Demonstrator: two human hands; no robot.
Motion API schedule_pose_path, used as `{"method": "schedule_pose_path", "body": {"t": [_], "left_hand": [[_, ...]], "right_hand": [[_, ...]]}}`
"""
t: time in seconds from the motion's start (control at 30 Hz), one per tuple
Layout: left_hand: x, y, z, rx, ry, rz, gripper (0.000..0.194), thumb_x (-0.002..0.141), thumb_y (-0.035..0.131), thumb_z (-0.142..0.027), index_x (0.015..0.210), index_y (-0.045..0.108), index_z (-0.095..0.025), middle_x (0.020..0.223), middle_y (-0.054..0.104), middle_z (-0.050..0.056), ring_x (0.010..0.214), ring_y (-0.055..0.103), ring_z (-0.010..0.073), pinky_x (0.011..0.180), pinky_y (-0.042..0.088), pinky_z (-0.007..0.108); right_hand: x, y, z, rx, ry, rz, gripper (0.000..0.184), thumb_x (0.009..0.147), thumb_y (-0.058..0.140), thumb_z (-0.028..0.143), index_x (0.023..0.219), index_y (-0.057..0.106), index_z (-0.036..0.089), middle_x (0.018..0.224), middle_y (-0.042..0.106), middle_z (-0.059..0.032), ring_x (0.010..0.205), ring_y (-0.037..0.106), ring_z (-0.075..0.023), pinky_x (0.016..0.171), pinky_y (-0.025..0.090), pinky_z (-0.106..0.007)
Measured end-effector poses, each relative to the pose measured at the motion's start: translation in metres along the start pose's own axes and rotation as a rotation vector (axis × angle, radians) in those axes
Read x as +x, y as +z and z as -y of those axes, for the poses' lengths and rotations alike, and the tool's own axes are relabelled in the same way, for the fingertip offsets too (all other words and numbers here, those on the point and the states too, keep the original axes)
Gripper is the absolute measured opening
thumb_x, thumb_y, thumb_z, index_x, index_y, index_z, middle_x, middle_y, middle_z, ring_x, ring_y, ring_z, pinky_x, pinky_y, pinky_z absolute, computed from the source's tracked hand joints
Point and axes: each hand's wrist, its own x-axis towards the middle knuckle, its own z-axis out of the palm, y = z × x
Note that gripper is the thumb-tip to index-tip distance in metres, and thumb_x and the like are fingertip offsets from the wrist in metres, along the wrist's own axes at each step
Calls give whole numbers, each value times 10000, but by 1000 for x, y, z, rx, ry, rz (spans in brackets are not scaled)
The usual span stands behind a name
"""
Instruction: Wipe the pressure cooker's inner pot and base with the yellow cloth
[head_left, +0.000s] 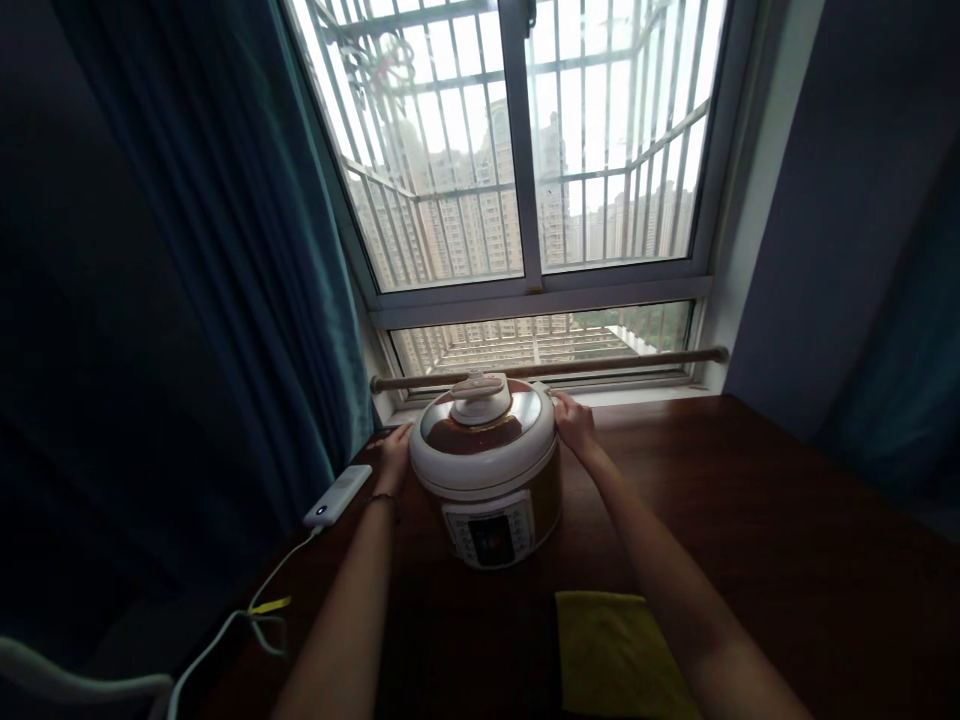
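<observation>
A round electric pressure cooker (487,470) with a white rim, brown lid and front control panel stands on a dark wooden table (750,540). My left hand (394,455) rests against its left side and my right hand (574,422) grips its right side near the rim. Both hands press on the cooker's body, with the fingers partly hidden behind it. A white knob handle (480,395) tops the lid.
A white power strip (337,495) with its cable lies at the table's left edge. A yellow cloth (615,650) lies near the front edge. A barred window (525,150) and a wooden rod (600,365) are behind; a teal curtain (247,250) hangs left.
</observation>
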Motion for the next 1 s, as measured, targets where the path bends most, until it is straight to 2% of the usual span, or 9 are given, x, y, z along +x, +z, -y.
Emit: {"method": "schedule_pose_path", "body": {"t": [0.13, 0.23, 0.33, 0.43, 0.57, 0.67, 0.83, 1.0], "left_hand": [[16, 24, -7, -161, -52, 174, 548, 580, 627, -480, 947, 670, -75, 901, 696, 123, 872, 616, 262, 834, 462, 383], [23, 43, -14, -241, -77, 277, 558, 525, 676, -470, 925, 678, -81, 892, 697, 129, 855, 622, 266, 813, 475, 384], [27, 55, -20, -285, -97, 338, 564, 505, 692, -457, 925, 677, -82, 866, 699, 128, 842, 628, 269, 790, 485, 392], [28, 56, -23, -296, -99, 351, 586, 499, 689, -472, 934, 673, -79, 835, 700, 122, 830, 630, 270, 773, 489, 399], [22, 54, -21, -268, -79, 310, 604, 497, 676, -479, 938, 666, -67, 846, 697, 122, 825, 625, 266, 768, 487, 379], [10, 55, -20, -215, -51, 233, 573, 561, 623, -466, 966, 651, -61, 902, 690, 122, 856, 614, 254, 789, 473, 354], [-24, 65, -29, -67, -23, 60, 443, 720, 486, -381, 1015, 626, -81, 993, 667, 118, 965, 572, 261, 830, 439, 347], [-61, 82, -39, 85, -24, -72, 391, 780, 393, -271, 1073, 592, -104, 1063, 637, 124, 1010, 546, 275, 848, 415, 363]], "right_hand": [[-39, -23, 7, -77, 99, -84, 407, 877, 285, 321, 1129, 584, 206, 921, 674, -102, 808, 618, -226, 712, 398, -285], [-59, -34, 14, -121, 167, -141, 412, 870, 299, 331, 1175, 550, 212, 957, 663, -121, 807, 619, -241, 696, 400, -299], [-66, -38, 18, -129, 200, -171, 416, 858, 306, 320, 1188, 535, 213, 1016, 645, -136, 849, 613, -260, 707, 403, -318], [-63, -37, 15, -142, 189, -190, 394, 842, 323, 298, 1134, 573, 211, 972, 658, -132, 828, 618, -261, 696, 407, -315], [-48, -35, 0, -136, 150, -197, 381, 824, 356, 288, 1095, 610, 203, 891, 679, -128, 792, 625, -256, 685, 409, -302], [-29, -37, -19, -82, 114, -157, 397, 821, 351, 280, 1106, 614, 191, 900, 685, -126, 834, 624, -266, 723, 413, -311], [14, -45, -52, -4, 18, -69, 391, 792, 354, 247, 1024, 664, 198, 990, 685, -77, 951, 604, -228, 816, 416, -271], [57, -50, -79, 71, -69, 12, 412, 736, 356, 233, 965, 694, 179, 991, 691, -43, 990, 594, -198, 855, 418, -250]]}}
